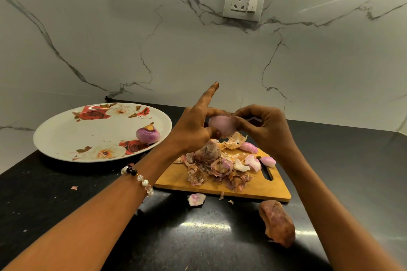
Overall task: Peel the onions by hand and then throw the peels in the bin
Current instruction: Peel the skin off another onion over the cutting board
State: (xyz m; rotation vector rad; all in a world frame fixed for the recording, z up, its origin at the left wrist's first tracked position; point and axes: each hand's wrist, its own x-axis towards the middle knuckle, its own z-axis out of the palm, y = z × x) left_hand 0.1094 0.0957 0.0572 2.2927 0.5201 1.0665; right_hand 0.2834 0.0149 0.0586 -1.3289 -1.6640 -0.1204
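Left grip (193,130) cradles the onion (220,126) above the cutting board (176,179), thumb and lower fingers curled round it, index finger straight and free. Right grip (262,127) pinches a loose flap of skin at the onion's right end, so the peel likely strips rightward, away from the left hand.

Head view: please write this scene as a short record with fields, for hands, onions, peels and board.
left hand: holds the onion, forefinger straight
right hand: pinches the skin at that onion
plate: holds one peeled onion
cutting board: bears a heap of peels
counter: one large peel lies near the board
bin: not seen
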